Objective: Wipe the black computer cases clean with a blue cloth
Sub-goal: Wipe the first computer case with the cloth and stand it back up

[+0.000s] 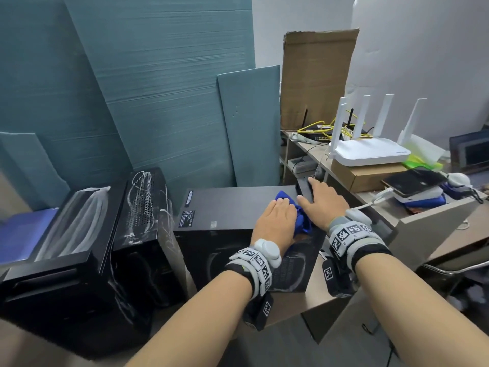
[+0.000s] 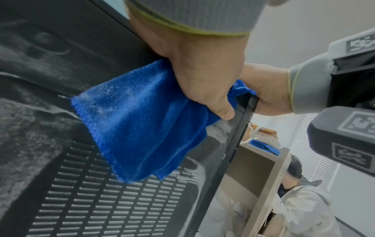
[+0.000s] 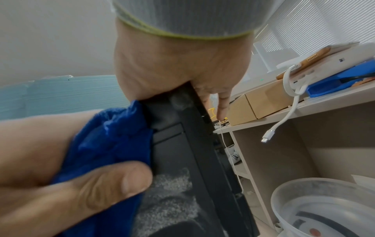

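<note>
The left hand (image 1: 275,218) is pressing the bunched blue cloth (image 1: 299,218) down onto the top panel of the right-hand black computer case (image 1: 227,207). In the left wrist view its thumb is curling over the fabric and pinning it at the case's top edge, while a loose flap is hanging down over the vented side panel (image 2: 113,206). The right hand (image 1: 321,200) is lying with its fingers draped over the far right edge of the same case, seemingly steadying it; the right wrist view is showing the palm on the top edge and the fingers reaching down the far side, so it is holding the edge rather than resting flat and open.

Judging by how things lie, the job is looking well short of finished. The top panel of this case is appearing mostly dark and even, which suggests it is close to done. Its vented side, though, is showing broad grey dust smears and swirl marks. The 2 other black cases (image 1: 105,234) standing to the left are carrying heavy white streaks across their tops and sides, so they are looking untouched or barely begun. The cloth itself is showing a pale dusty film on its hanging face. A plastic basin (image 3: 324,206) holding water is sitting on the floor beside the shelf unit, probably for rinsing.
</note>
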Action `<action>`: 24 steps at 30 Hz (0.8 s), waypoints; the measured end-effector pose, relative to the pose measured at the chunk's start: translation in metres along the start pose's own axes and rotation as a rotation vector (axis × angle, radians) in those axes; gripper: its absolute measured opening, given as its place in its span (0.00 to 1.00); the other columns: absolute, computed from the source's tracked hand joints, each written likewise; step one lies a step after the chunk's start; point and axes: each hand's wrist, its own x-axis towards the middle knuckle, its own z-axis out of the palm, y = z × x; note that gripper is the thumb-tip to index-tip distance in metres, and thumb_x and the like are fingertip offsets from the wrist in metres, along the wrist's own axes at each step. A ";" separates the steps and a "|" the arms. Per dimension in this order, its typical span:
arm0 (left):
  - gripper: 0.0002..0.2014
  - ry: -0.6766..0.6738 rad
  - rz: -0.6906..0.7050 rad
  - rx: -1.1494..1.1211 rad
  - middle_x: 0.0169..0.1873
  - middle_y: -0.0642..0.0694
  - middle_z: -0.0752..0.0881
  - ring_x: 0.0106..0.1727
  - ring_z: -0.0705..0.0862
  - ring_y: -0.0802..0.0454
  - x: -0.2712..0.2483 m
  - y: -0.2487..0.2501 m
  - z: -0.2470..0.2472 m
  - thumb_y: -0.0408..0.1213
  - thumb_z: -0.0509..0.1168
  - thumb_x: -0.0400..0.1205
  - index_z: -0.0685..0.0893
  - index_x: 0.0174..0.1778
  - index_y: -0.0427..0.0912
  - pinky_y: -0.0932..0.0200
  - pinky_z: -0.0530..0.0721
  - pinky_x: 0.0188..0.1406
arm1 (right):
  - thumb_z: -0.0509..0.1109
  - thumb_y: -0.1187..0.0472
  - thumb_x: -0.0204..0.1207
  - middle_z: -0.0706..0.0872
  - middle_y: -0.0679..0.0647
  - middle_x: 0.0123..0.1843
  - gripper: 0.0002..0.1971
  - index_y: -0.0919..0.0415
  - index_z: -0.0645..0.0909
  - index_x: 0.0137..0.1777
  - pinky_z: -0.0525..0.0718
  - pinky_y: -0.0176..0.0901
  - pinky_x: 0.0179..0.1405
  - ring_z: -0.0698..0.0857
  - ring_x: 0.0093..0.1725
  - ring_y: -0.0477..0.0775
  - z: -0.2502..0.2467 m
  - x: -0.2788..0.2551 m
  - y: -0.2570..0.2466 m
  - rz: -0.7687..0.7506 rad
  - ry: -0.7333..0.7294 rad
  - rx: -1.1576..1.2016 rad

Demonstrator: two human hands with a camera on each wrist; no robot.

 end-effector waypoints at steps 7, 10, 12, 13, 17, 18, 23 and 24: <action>0.29 0.042 0.018 0.046 0.67 0.47 0.80 0.71 0.77 0.48 -0.030 -0.044 -0.008 0.61 0.66 0.80 0.77 0.67 0.43 0.50 0.65 0.81 | 0.64 0.41 0.80 0.74 0.52 0.82 0.34 0.46 0.62 0.86 0.76 0.61 0.71 0.75 0.78 0.61 -0.001 0.004 0.003 -0.005 -0.009 0.054; 0.31 0.035 0.013 0.051 0.69 0.47 0.81 0.73 0.77 0.47 -0.044 -0.064 -0.014 0.62 0.62 0.80 0.78 0.69 0.41 0.48 0.64 0.82 | 0.63 0.39 0.80 0.74 0.51 0.82 0.35 0.45 0.62 0.86 0.77 0.62 0.70 0.75 0.78 0.61 -0.002 0.001 0.002 -0.005 -0.002 0.060; 0.32 0.026 0.001 0.064 0.72 0.46 0.80 0.76 0.76 0.48 -0.051 -0.074 -0.018 0.62 0.62 0.80 0.78 0.71 0.41 0.46 0.64 0.83 | 0.63 0.39 0.79 0.74 0.51 0.82 0.35 0.45 0.63 0.86 0.78 0.62 0.71 0.75 0.78 0.61 -0.003 -0.001 0.002 -0.005 0.009 0.053; 0.32 0.022 -0.009 0.062 0.72 0.46 0.80 0.76 0.76 0.48 -0.055 -0.079 -0.019 0.62 0.63 0.80 0.78 0.71 0.41 0.45 0.64 0.84 | 0.63 0.39 0.79 0.75 0.51 0.81 0.35 0.45 0.64 0.85 0.78 0.62 0.71 0.75 0.78 0.61 -0.003 -0.001 0.002 -0.005 0.013 0.050; 0.31 0.004 -0.071 0.056 0.72 0.50 0.80 0.75 0.77 0.52 -0.071 -0.102 -0.028 0.62 0.65 0.80 0.77 0.71 0.44 0.45 0.59 0.86 | 0.62 0.37 0.77 0.79 0.54 0.75 0.34 0.45 0.66 0.83 0.82 0.62 0.65 0.78 0.73 0.62 -0.004 -0.008 -0.001 0.003 0.038 0.041; 0.31 0.003 -0.089 0.058 0.72 0.51 0.80 0.75 0.77 0.52 -0.075 -0.107 -0.031 0.63 0.65 0.80 0.76 0.71 0.44 0.45 0.58 0.86 | 0.62 0.37 0.77 0.80 0.55 0.74 0.34 0.45 0.67 0.83 0.82 0.61 0.63 0.79 0.72 0.63 -0.005 -0.011 -0.002 0.005 0.046 0.037; 0.36 -0.020 -0.221 0.088 0.77 0.52 0.76 0.80 0.72 0.53 -0.095 -0.128 -0.037 0.69 0.59 0.80 0.71 0.76 0.46 0.43 0.54 0.86 | 0.67 0.40 0.71 0.80 0.54 0.68 0.35 0.44 0.67 0.79 0.83 0.59 0.56 0.80 0.67 0.61 0.002 -0.033 -0.002 0.026 0.087 0.044; 0.37 -0.016 -0.254 0.087 0.78 0.52 0.76 0.80 0.72 0.53 -0.098 -0.131 -0.038 0.69 0.59 0.80 0.70 0.77 0.46 0.43 0.55 0.86 | 0.69 0.41 0.72 0.81 0.54 0.67 0.35 0.44 0.67 0.79 0.84 0.58 0.55 0.80 0.66 0.61 0.004 -0.038 -0.001 0.019 0.096 0.039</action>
